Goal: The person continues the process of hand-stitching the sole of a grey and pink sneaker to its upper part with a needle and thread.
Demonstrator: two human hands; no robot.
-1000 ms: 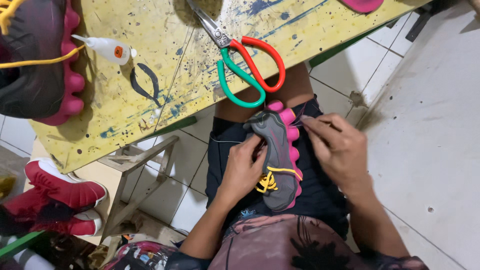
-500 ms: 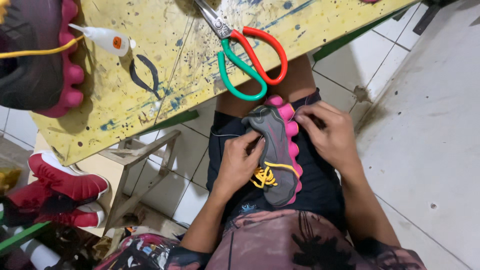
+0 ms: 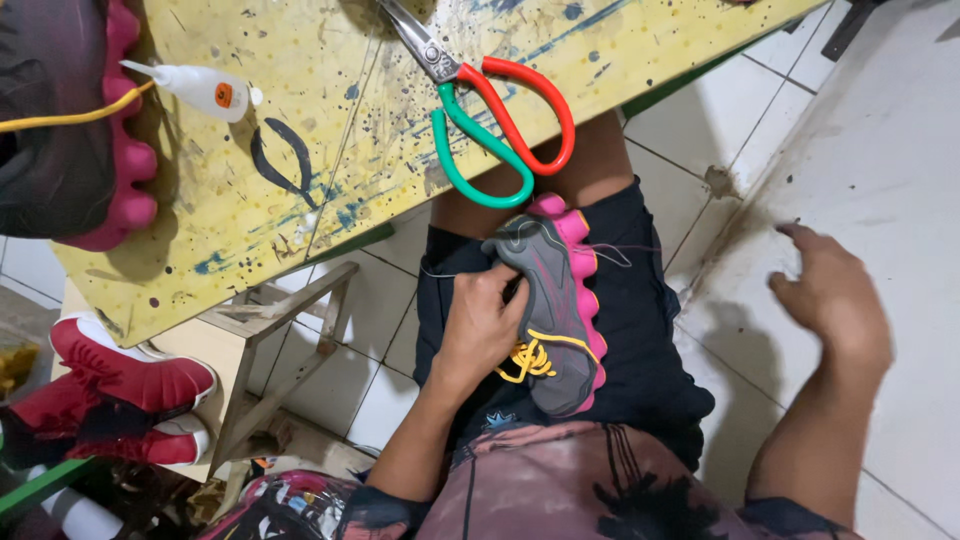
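A yellow, paint-spattered wooden surface (image 3: pixel 330 150) fills the far left of the scene. On it lie scissors with one red and one green handle (image 3: pixel 495 110) near its right edge, a small white glue bottle (image 3: pixel 205 90), a thin dark curved strip (image 3: pixel 280 160) just nearer than the bottle, and a dark shoe with a pink lugged sole (image 3: pixel 70 120) at the left. Pale floor tiles (image 3: pixel 700 140) show to the right.

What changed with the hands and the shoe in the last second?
The right hand let go of the shoe and swung out to the side, over the floor. The left hand still holds the shoe on the lap. Scissors and glue bottle stayed on the table.
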